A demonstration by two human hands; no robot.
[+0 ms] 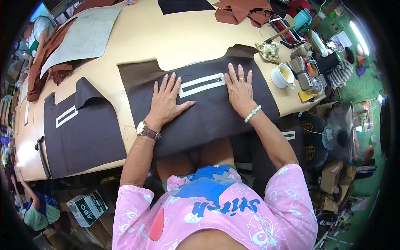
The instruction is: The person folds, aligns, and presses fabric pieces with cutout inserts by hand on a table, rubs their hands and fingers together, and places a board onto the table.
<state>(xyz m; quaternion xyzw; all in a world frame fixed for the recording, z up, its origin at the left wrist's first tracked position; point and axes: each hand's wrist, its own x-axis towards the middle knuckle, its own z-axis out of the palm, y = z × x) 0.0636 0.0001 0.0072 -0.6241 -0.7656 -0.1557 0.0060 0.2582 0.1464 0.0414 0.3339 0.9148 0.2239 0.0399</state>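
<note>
A dark brown fabric panel lies spread before me, its near edge hanging over the table edge. On it sits a white rectangular frame-shaped strip around a long dark slot. My left hand lies flat on the panel, fingers spread, just left of the white frame. At the frame's right end my right hand rests flat too, with its fingers apart. Neither hand grips anything. A second dark panel, with a similar white frame and one folded-over corner, lies to the left.
Right of the panel stand a white mug, a hammer and a crumpled plastic bag. Reddish-brown pieces and a pale sheet lie on the table. A black curved-handled tool lies left. Other people work at the left.
</note>
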